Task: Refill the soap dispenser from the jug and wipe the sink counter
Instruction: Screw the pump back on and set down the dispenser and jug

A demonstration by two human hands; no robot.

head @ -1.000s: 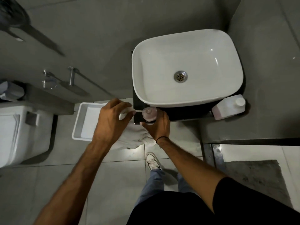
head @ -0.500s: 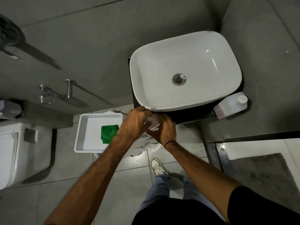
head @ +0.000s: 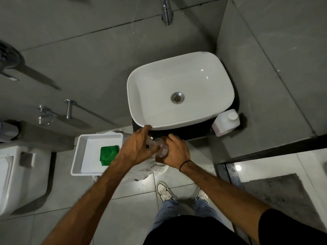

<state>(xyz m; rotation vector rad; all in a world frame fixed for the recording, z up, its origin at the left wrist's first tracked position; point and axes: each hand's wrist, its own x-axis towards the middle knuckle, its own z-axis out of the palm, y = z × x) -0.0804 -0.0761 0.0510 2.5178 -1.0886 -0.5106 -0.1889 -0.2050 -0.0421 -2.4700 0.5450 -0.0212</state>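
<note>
We hold both hands close together just below the front lip of the sink (head: pixel 180 92); our left hand (head: pixel 136 147) is curled over the top of the clear plastic soap dispenser (head: pixel 160 149), fingers wrapped about its upper part, while our right hand (head: pixel 175 152) clasps the same bottle from the other side, a thin dark band at its wrist; the dispenser sits squeezed between the two palms and mostly hidden, so we cannot tell whether its pump is on. Beyond our knuckles lies the smooth, glossy white basin, a rounded rectangle with a chrome drain (head: pixel 177 97) in its middle, resting on a dark counter (head: pixel 196 131); past our right hand, at the counter's far corner, stands the translucent white jug (head: pixel 225 123), squarish with a round cap and pinkish liquid low inside. Beside our left hand a shallow white plastic tray (head: pixel 85 156) holds a folded green cloth (head: pixel 108 154) of nubby texture; beneath our wrists hangs a crumpled white rag (head: pixel 152 168). Behind the basin a chrome tap (head: pixel 166 11) projects from matte grey tile.
</note>
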